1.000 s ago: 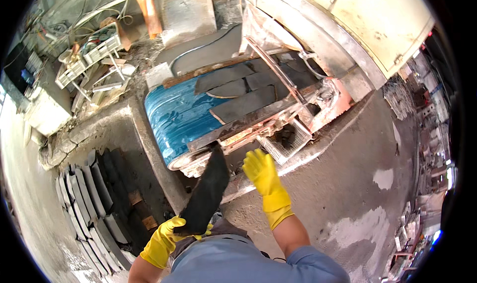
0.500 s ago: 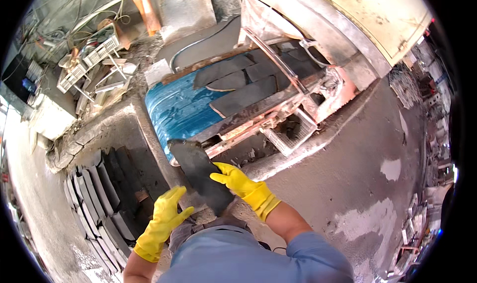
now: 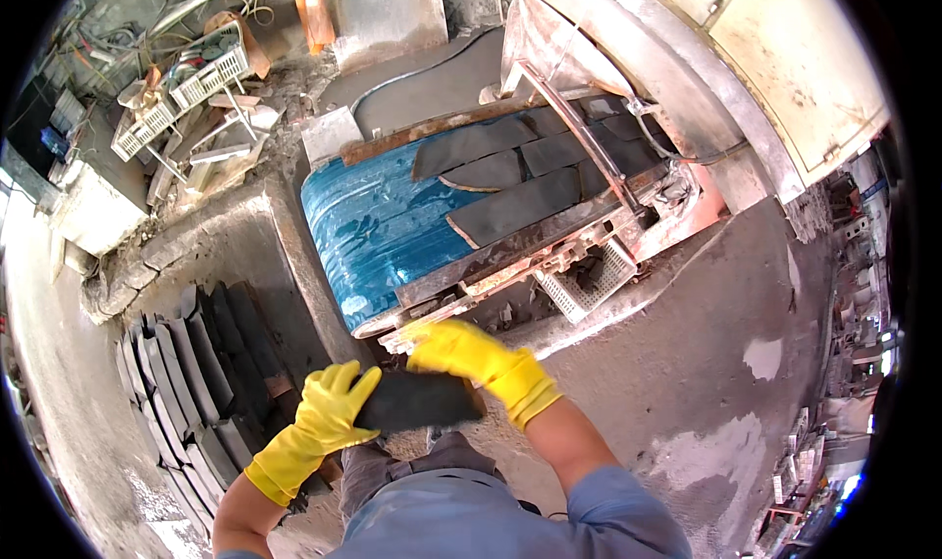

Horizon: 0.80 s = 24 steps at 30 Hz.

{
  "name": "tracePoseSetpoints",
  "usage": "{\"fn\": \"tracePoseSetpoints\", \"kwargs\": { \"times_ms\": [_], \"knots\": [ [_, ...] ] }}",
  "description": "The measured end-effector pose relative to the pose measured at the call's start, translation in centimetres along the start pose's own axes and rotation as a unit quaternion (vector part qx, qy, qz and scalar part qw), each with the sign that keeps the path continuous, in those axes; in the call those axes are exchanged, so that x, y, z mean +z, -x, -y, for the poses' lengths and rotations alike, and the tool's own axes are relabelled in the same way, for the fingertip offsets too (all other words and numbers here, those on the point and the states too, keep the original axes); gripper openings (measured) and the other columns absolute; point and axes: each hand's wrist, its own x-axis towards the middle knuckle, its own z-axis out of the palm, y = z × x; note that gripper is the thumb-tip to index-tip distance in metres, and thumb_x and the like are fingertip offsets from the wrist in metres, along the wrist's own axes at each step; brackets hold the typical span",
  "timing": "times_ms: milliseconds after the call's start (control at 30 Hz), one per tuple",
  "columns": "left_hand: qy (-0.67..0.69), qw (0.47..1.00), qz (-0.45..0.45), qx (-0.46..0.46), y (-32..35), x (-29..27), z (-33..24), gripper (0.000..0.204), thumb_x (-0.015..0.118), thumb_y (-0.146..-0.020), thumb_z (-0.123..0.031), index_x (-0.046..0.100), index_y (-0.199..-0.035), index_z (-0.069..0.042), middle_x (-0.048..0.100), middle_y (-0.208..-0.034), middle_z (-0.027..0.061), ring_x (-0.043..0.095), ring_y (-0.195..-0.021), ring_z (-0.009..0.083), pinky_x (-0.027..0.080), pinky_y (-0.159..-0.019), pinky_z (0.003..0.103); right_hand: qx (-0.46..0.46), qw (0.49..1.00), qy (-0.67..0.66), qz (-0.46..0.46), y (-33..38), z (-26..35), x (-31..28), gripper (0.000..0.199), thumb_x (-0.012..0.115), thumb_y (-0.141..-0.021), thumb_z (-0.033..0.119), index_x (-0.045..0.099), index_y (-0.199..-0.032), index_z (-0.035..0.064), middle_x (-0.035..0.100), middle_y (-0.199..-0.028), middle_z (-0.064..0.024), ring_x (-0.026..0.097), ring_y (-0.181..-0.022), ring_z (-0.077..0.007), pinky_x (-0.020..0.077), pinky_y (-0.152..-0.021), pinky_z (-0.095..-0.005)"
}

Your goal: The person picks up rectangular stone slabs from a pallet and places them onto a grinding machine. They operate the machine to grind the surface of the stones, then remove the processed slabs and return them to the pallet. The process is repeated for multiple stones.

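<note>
A dark grey stone slab [image 3: 422, 402] is held level in front of my waist. My left hand [image 3: 334, 407], in a yellow rubber glove, is closed round the slab's left end, with the thumb on its upper face. Above the far edge of the slab is my right hand [image 3: 466, 358], gloved the same way. Its fingers stretch out to the left, slightly blurred, and I cannot tell whether they touch the stone. Beyond it, similar slabs [image 3: 520, 206] lie in rows on a wet blue conveyor belt [image 3: 363, 235].
At my left, a stack of dark slabs [image 3: 191, 382] stands on edge beside a low concrete curb [image 3: 304, 265]. A white plastic crate [image 3: 589, 289] sits under the conveyor's near side rail. A metal machine housing [image 3: 687, 88] rises at the far right. White baskets [image 3: 211, 73] stand at the far left.
The slab has turned from upright and slanting to lying crosswise, nearer my body. My left hand, formerly apart from it, has taken hold of its end. My right hand has shifted over its far edge.
</note>
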Motion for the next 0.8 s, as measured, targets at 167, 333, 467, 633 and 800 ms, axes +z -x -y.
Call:
{"fn": "tracePoseSetpoints", "kwargs": {
  "times_ms": [167,333,467,633,800],
  "knots": [
    [0.058,0.981,-0.106,-0.151,-4.8,3.2,6.9,0.104,0.098,-0.050,-0.039,0.060,-0.141,-0.004,0.062,-0.129,0.0208,0.064,-0.115,0.0428,0.053,-0.097,0.051,0.227,0.782,0.129,-0.565,0.1,-14.9,-11.7,0.059,0.064,-0.103,0.040,0.057,-0.140,-0.0054,0.063,-0.141,-0.0243,0.062,-0.128,-0.0374,0.0478,-0.111,-0.0408],
    [0.047,0.967,-0.166,-0.185,-15.3,5.8,14.0,0.106,0.099,-0.049,-0.038,0.061,-0.143,-0.009,0.062,-0.128,0.0231,0.065,-0.111,0.0443,0.055,-0.095,0.051,0.439,0.558,0.115,-0.694,-11.5,-15.2,-8.1,0.080,0.047,-0.108,0.052,0.025,-0.161,-0.0033,0.040,-0.159,-0.0326,0.053,-0.136,-0.0510,0.0497,-0.113,-0.0545],
    [0.041,0.967,-0.138,-0.212,-23.6,7.1,18.0,0.105,0.099,-0.055,-0.039,0.059,-0.149,-0.017,0.059,-0.142,0.0245,0.061,-0.122,0.0446,0.051,-0.103,0.052,0.451,0.561,0.119,-0.684,-12.9,-15.6,-8.7,0.079,0.044,-0.108,0.055,0.030,-0.159,-0.0035,0.044,-0.156,-0.0328,0.053,-0.137,-0.0485,0.0486,-0.117,-0.0492],
    [0.018,0.978,-0.062,-0.200,-28.6,8.5,19.2,0.104,0.098,-0.061,-0.047,0.056,-0.152,-0.022,0.053,-0.150,0.0217,0.051,-0.136,0.0422,0.038,-0.114,0.056,0.486,0.535,0.148,-0.675,-12.6,-15.3,-8.7,0.078,0.045,-0.108,0.055,0.033,-0.159,-0.0034,0.044,-0.157,-0.0319,0.050,-0.141,-0.0476,0.0435,-0.121,-0.0477],
    [-0.004,0.986,-0.083,-0.145,-30.6,9.7,20.4,0.103,0.098,-0.058,-0.050,0.059,-0.149,-0.020,0.054,-0.151,0.0225,0.049,-0.139,0.0444,0.032,-0.121,0.059,0.493,0.530,0.156,-0.673,-11.9,-17.3,-8.9,0.080,0.046,-0.108,0.056,0.034,-0.159,-0.0042,0.042,-0.160,-0.0301,0.047,-0.144,-0.0477,0.0430,-0.122,-0.0456]
  ]
}}
